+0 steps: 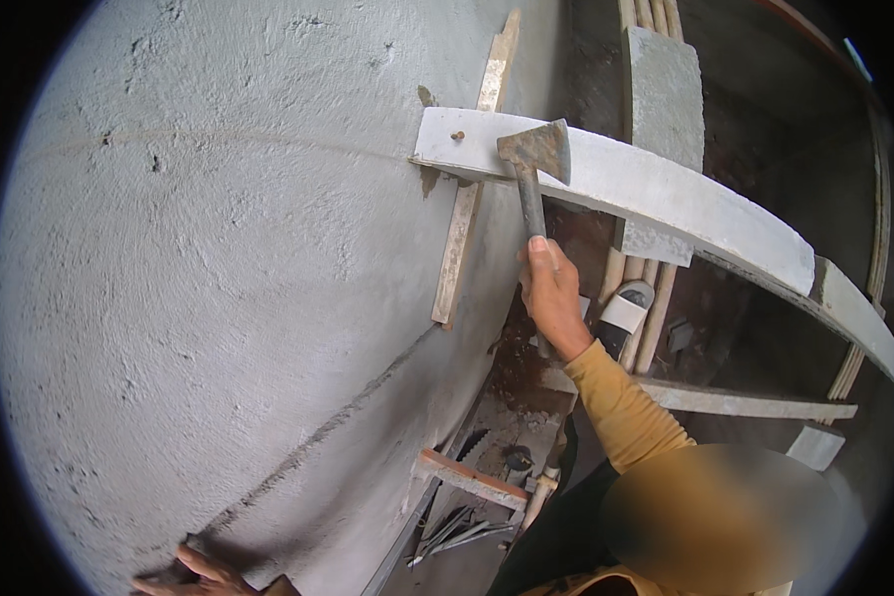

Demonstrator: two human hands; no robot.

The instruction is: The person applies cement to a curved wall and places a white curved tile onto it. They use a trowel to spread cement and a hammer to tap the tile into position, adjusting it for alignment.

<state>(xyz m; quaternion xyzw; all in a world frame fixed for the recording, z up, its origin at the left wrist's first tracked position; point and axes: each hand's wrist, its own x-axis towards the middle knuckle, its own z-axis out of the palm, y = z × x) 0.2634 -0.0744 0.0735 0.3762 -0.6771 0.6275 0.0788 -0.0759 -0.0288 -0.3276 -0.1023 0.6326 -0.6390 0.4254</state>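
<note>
My right hand [553, 298] is wrapped round the handle of a rusty hatchet [538, 151], thumb along the handle. The hatchet's head is up, in front of a long white block [631, 177], and I cannot tell whether they touch. A nail head [458, 136] shows near the block's left end, which meets the plastered wall [238, 258]. Low on the left, my left hand [204, 574] is at the wall with its fingers apart. A dark patch beside those fingers is too shadowed to make out. Behind the block's end, a wooden strip [456, 253] stands against the wall.
Bamboo poles [656, 316] and grey boards [664, 99] stand below and behind the block. My foot in a shoe [626, 310] rests by the poles. A plank [745, 399] crosses at right. Lower down are an orange-edged board [474, 479] and metal scraps [457, 529].
</note>
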